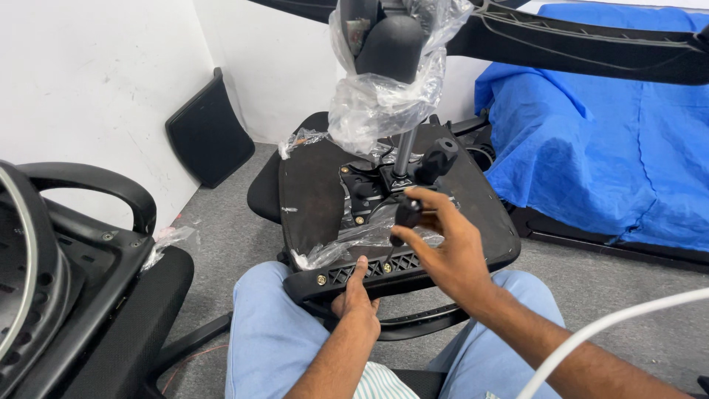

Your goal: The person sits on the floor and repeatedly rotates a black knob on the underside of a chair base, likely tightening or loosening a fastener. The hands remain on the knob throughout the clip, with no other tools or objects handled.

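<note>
- Across the person's lap, an upturned chair seat (314, 196) lies underside up, partly in clear plastic wrap (380, 100).
- The left hand (357, 301) grips the seat's near edge, thumb on top.
- The right hand (447, 247) curls its fingers around a black-handled screwdriver (405, 218), tip down at the near edge bracket (373, 270).
- A blue cloth (591, 125) lies to the right.

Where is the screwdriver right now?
The screwdriver is in the right hand, mid-picture, its tip pointing down at the upturned chair seat's front edge, just above the left hand.
</note>
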